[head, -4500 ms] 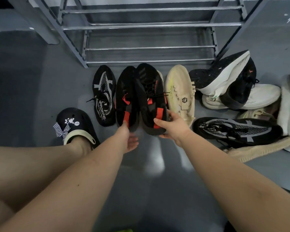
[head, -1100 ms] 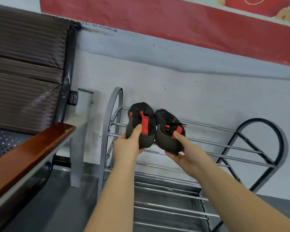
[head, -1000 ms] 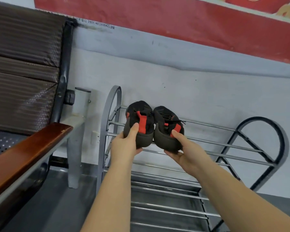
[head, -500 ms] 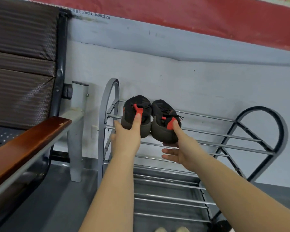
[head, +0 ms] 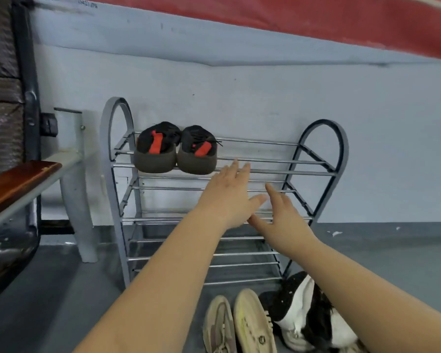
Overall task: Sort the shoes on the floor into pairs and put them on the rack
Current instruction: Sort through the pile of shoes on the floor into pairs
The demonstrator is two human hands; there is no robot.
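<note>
A pair of black shoes with red heel tabs (head: 175,150) stands side by side, heels toward me, at the left end of the top shelf of the grey metal rack (head: 278,171). My left hand (head: 229,194) hovers with straight fingers just right of and below the pair, touching nothing. Lower and to the right, my right hand (head: 285,217) is also spread and holds nothing. On the floor in front of the rack lie two beige shoes (head: 239,324) and a black-and-white sneaker (head: 301,307).
A bench with a brown wooden armrest (head: 15,184) and a grey leg (head: 79,205) stands left of the rack. The grey wall is directly behind the rack. The rack's lower shelves (head: 214,253) hold nothing.
Both hands have let go of the black-and-red pair, which now rests on the top shelf. They have drawn back and to the right. The view has tilted down, showing floor shoes.
</note>
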